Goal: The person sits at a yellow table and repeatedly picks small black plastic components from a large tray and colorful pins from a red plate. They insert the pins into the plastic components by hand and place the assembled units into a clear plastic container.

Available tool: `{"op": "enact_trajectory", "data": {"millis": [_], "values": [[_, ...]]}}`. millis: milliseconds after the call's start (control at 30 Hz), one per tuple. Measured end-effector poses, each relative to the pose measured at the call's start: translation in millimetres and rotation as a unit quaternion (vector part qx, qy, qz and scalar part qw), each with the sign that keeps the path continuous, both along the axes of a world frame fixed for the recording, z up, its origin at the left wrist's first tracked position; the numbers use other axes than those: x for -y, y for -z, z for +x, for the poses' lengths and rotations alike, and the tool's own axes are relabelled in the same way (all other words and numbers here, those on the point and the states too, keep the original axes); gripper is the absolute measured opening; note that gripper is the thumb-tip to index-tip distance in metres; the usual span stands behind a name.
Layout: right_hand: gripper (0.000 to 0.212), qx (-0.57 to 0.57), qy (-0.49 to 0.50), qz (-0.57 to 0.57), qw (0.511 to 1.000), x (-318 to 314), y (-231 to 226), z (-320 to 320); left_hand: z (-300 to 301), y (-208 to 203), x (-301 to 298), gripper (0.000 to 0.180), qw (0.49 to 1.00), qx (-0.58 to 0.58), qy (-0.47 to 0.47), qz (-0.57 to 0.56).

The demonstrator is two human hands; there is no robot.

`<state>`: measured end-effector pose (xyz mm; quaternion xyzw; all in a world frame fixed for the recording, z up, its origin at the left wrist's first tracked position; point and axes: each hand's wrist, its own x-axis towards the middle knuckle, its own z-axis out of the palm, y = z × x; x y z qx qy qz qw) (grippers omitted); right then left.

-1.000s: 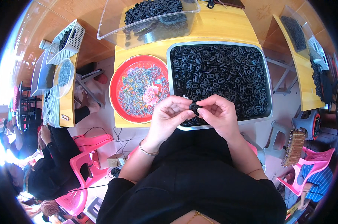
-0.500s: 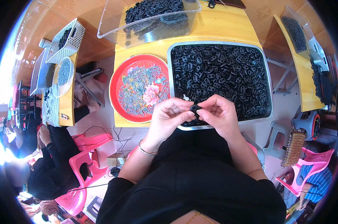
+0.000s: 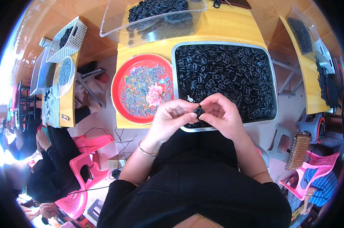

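Note:
A small black plastic piece with holes, like a two-hole cord lock [image 3: 199, 111], is pinched between the fingertips of both hands. My left hand [image 3: 171, 117], with a bracelet on its wrist, grips it from the left. From the other side my right hand [image 3: 222, 116] holds it with thumb and forefinger. Both hands are over the near edge of a metal tray [image 3: 225, 43] heaped with similar black pieces. To the left is a round red tray [image 3: 117, 89] with a flower print, strewn with many small, thin, greyish pieces that look like springs. A small white bit [image 3: 189, 98] lies near my left fingertips.
A clear plastic bin [image 3: 117, 28] with more black pieces stands at the far side of the yellow table [image 3: 232, 28]. At left, a person in black [image 3: 56, 163] sits by another table. Pink chairs [image 3: 80, 167] and grey stools [image 3: 281, 142] stand around.
The piece has turned slightly between my fingertips, and my right fingers have shifted a little upward. Both hands still hold it at almost the same spot.

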<state>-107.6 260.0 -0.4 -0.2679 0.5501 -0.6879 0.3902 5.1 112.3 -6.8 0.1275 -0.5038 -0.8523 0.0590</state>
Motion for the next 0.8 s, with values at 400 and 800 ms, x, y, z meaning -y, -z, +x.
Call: {"op": "enact_trajectory", "data": {"millis": [400, 800], "values": [[0.029, -0.282, -0.114, 0.055, 0.951, 2, -17, -16, -3, -7, 15, 0.038, 0.99, 0.024, 0.106, 0.085], [0.027, -0.262, -0.067, 0.021, 0.963, 2, -4, -2, -6, -15, 27, 0.037, 0.983, 0.047, 0.169, 0.061]]}}
